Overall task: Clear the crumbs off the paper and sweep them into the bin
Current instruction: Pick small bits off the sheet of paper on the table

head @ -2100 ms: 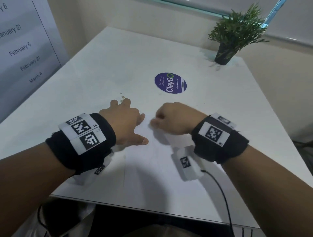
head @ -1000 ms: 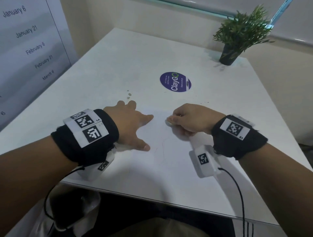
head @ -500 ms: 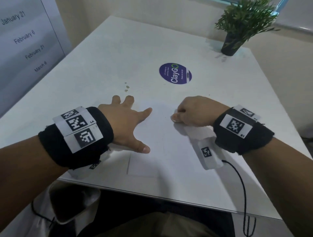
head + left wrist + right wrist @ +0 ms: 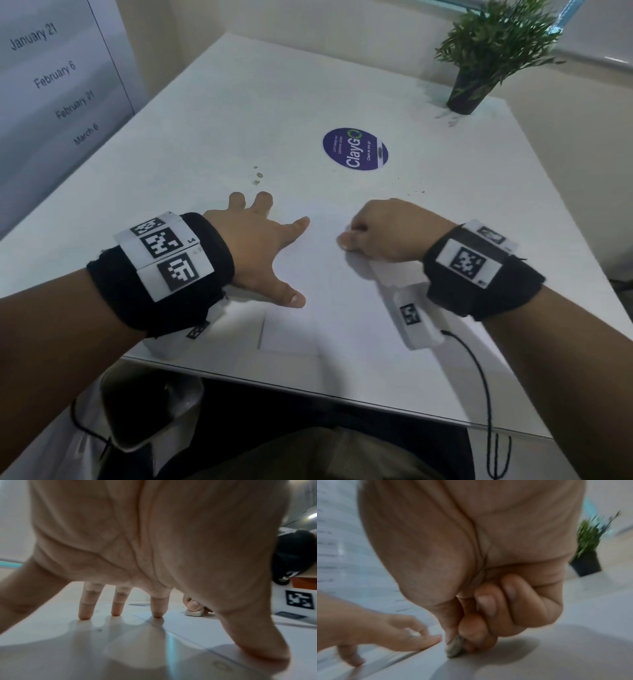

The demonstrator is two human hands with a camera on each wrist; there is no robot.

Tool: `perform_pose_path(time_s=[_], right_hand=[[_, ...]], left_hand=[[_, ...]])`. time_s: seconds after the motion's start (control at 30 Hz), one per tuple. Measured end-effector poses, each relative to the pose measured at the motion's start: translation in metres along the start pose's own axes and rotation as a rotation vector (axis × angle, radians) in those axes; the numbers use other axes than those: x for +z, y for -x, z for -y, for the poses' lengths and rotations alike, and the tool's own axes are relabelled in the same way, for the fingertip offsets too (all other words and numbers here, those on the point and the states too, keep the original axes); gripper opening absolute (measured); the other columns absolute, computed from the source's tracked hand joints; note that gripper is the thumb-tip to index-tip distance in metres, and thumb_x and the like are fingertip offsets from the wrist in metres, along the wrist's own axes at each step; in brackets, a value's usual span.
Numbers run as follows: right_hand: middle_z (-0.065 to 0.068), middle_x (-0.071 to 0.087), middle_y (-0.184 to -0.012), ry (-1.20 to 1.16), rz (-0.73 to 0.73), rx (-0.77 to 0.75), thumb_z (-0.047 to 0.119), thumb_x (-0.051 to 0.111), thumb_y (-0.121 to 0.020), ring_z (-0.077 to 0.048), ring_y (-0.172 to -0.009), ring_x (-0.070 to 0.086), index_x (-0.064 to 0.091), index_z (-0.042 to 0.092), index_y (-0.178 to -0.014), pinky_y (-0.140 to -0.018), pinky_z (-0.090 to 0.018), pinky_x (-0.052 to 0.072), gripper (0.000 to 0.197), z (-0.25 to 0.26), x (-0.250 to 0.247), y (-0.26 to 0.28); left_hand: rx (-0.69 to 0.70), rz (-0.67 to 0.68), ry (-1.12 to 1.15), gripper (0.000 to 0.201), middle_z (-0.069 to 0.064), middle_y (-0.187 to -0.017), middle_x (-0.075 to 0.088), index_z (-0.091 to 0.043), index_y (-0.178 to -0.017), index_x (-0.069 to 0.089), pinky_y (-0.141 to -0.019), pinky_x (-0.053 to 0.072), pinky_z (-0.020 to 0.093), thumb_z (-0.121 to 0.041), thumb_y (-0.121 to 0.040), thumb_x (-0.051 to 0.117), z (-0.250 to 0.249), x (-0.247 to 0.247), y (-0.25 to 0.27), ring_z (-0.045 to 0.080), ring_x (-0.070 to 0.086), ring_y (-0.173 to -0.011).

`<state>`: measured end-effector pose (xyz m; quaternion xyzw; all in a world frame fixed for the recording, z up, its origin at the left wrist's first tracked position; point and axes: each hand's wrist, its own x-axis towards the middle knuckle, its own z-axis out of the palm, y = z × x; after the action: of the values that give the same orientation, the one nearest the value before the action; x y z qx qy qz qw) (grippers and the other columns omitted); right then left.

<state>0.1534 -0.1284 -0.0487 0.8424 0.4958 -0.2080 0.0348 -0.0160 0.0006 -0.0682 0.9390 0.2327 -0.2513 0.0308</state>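
Observation:
A white sheet of paper [image 4: 325, 308] lies on the white table [image 4: 239, 102] near its front edge. My left hand [image 4: 281, 253] is spread flat, its fingertips [image 4: 84, 616] and thumb pressing on the sheet's left part. My right hand [image 4: 346, 241] is curled and pinches a small grey-white eraser [image 4: 454, 647] against the paper, a hand's width right of the left index finger. The same eraser [image 4: 194, 613] shows under the right thumb in the left wrist view. A few greenish crumbs [image 4: 258, 176] lie on the table just beyond the left fingers. Tiny dark specks [image 4: 416, 193] lie beyond the right hand.
A round purple ClayGo sticker [image 4: 355, 149] is at mid-table and a potted plant [image 4: 479, 68] stands at the far right corner. Under the table's front left edge sits a dark bin with a pale liner [image 4: 144, 411]. A wall panel with dates [image 4: 51, 78] is on the left.
My right hand has slid the eraser rightwards over the paper, away from the left hand. The left hand has stayed pressed down, its fingers now spread wider.

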Motion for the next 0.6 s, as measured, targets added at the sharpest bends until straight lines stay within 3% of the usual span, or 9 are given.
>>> perform_pose_path(time_s=[0.07, 0.17, 0.27, 0.4, 0.5, 0.6], right_hand=[[0.002, 0.059, -0.073, -0.010, 0.008, 0.064, 0.044, 0.054, -0.100, -0.021, -0.077, 0.054, 0.055, 0.020, -0.062, -0.057, -0.028, 0.036, 0.045, -0.018, -0.005, 0.006], [0.001, 0.059, -0.070, -0.032, -0.016, 0.070, 0.043, 0.054, -0.100, -0.020, -0.072, 0.053, 0.054, 0.019, -0.061, -0.056, -0.029, 0.035, 0.046, -0.019, -0.008, 0.010], [0.002, 0.057, -0.067, -0.047, -0.022, -0.054, 0.043, 0.053, -0.100, -0.014, -0.063, 0.049, 0.053, 0.018, -0.063, -0.053, -0.029, 0.032, 0.045, 0.014, -0.003, 0.011], [0.002, 0.058, -0.073, -0.001, 0.031, -0.159, 0.038, 0.054, -0.100, -0.013, -0.068, 0.051, 0.050, 0.022, -0.070, -0.054, -0.025, 0.036, 0.035, 0.045, 0.009, 0.008], [-0.001, 0.062, -0.077, 0.035, 0.014, -0.086, 0.040, 0.053, -0.099, -0.022, -0.078, 0.057, 0.062, 0.013, -0.078, -0.056, -0.026, 0.038, 0.035, 0.022, 0.005, 0.010], [0.002, 0.057, -0.071, 0.059, 0.011, 0.026, 0.044, 0.054, -0.099, -0.025, -0.081, 0.056, 0.059, 0.015, -0.069, -0.059, -0.030, 0.038, 0.041, -0.019, -0.002, 0.018]], left_hand=[[-0.001, 0.004, 0.001, 0.122, 0.010, -0.155, 0.010, -0.054, -0.152, -0.012, -0.094, 0.049, 0.050, -0.096, -0.058, 0.053, -0.002, -0.001, 0.000, 0.039, 0.019, -0.139], [-0.002, -0.001, 0.001, 0.122, 0.010, -0.153, 0.012, -0.055, -0.151, -0.013, -0.091, 0.050, 0.048, -0.097, -0.057, 0.052, -0.003, -0.001, -0.003, 0.040, 0.021, -0.137], [0.005, -0.005, -0.019, 0.124, 0.012, -0.150, 0.015, -0.054, -0.151, -0.011, -0.090, 0.050, 0.050, -0.100, -0.052, 0.049, -0.003, 0.000, -0.005, 0.042, 0.025, -0.132], [-0.002, 0.002, -0.016, 0.120, 0.011, -0.149, 0.015, -0.054, -0.150, -0.005, -0.091, 0.048, 0.048, -0.099, -0.054, 0.051, -0.004, -0.001, -0.003, 0.041, 0.025, -0.132], [0.000, -0.005, -0.027, 0.125, 0.013, -0.150, 0.014, -0.054, -0.149, -0.013, -0.093, 0.049, 0.050, -0.101, -0.050, 0.046, -0.003, 0.000, -0.004, 0.042, 0.025, -0.132], [-0.017, 0.003, -0.016, 0.121, 0.010, -0.153, 0.011, -0.055, -0.149, -0.014, -0.095, 0.049, 0.050, -0.099, -0.055, 0.049, -0.003, 0.000, -0.002, 0.040, 0.021, -0.136]])
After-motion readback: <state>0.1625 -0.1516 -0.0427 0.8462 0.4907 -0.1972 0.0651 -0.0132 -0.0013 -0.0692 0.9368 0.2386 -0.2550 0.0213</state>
